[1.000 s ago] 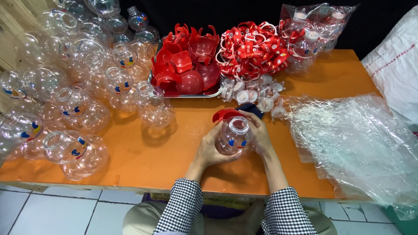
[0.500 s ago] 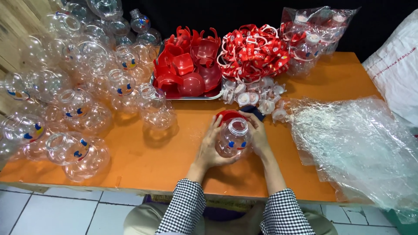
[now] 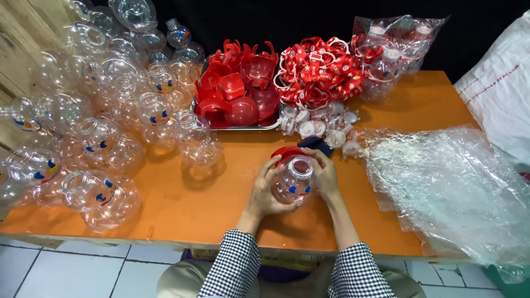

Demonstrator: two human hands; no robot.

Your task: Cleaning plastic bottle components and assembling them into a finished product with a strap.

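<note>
Two hands cupping one clear round jar (image 3: 294, 181) above the orange table (image 3: 182, 204): left hand (image 3: 265, 190) and right hand (image 3: 326, 175) wrapping its sides. Possibly slipping on smooth plastic, knocking the red lid (image 3: 282, 154) lying just behind.

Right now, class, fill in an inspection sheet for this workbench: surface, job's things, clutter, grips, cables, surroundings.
Surface: orange table, bare in the middle.
Job's things: clear jar held upright; red lid behind it.
Clutter: heap of clear jars; tray of red lids; red straps; small white caps; plastic sheeting.
Grips: left hand and right hand both closed on the jar.
Cables: nothing seen.
Surroundings: white tiled floor; white sack.
</note>
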